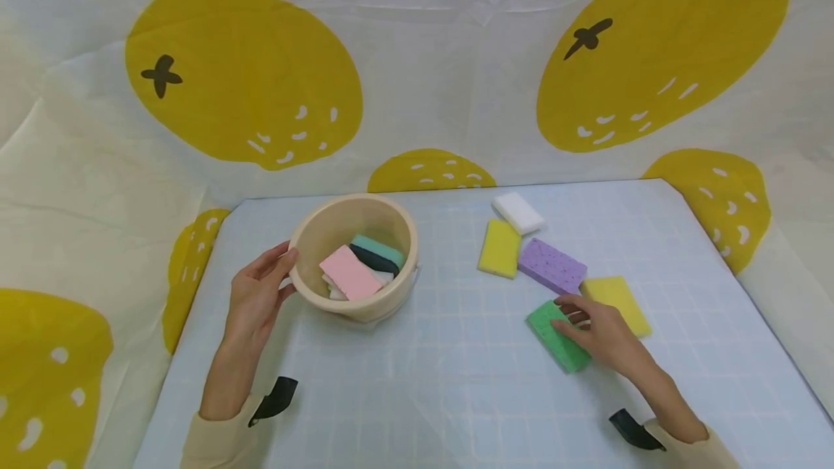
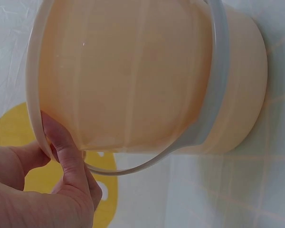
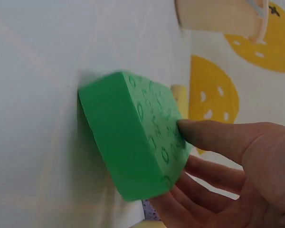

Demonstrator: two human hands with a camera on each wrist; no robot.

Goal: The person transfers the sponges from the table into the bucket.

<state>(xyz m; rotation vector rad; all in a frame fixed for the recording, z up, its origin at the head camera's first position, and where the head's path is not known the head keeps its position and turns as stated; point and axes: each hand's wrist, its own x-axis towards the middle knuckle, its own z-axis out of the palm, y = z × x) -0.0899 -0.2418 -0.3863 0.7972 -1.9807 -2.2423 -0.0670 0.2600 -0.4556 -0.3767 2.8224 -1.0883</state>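
backdrop cloth [image 1: 449,71]: white, big yellow fruit print. table [image 1: 443,396]: pale blue, gridded cover. cream bucket [image 1: 394,301] upright on it, far half, left of center. left hand [image 1: 255,295] pinches bucket rim, thumb one side, fingers other. right hand [image 1: 606,331] pinches green sponge [image 1: 554,339] between thumb and fingers; sponge is tilted, near side of the loose group, can't tell if fully off the table. purple sponge [image 1: 552,266] lies beyond it, between left yellow sponge [image 1: 500,248] and right yellow sponge [image 1: 619,302]. in bucket: pink sponge [image 1: 350,271], teal-and-dark sponge [image 1: 381,250] partly under it. white block [image 1: 517,213] farthest back.
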